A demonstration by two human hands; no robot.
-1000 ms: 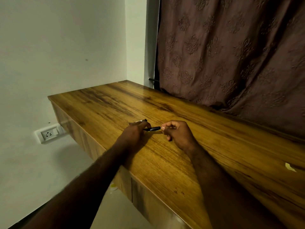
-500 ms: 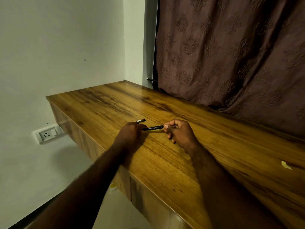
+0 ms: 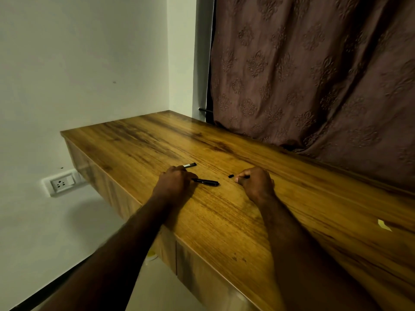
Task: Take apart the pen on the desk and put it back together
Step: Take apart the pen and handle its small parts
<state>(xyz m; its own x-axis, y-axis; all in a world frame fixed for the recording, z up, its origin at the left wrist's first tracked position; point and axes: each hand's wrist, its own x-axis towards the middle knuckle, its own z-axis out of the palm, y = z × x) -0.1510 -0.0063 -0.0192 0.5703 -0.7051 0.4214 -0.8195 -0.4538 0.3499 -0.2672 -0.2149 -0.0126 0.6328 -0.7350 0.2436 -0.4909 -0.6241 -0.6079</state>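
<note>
**Hands draw apart and the pen comes in two**

Half a second ago both hands met on one black pen; now they sit well apart on the wooden surface (image 3: 224, 223), each with its own part. The left hand (image 3: 174, 184) is curled into a loose fist and grips the long pen body (image 3: 206, 182), which sticks out to the right, low over the wood. The right hand (image 3: 257, 182) has shifted to the right, its fingers bent and pinching a small black end piece (image 3: 230, 175) whose tip shows just left of the fingertips. A clear gap lies between that piece and the pen body.

Just beyond the left hand's knuckles lies a short grey-and-black tube (image 3: 190, 164); I cannot tell whether the fingers touch it.

Far right on the surface is a yellow paper scrap (image 3: 384, 225). A brown patterned curtain (image 3: 314, 75) hangs behind, and a wall socket (image 3: 61, 182) sits low at left.
</note>
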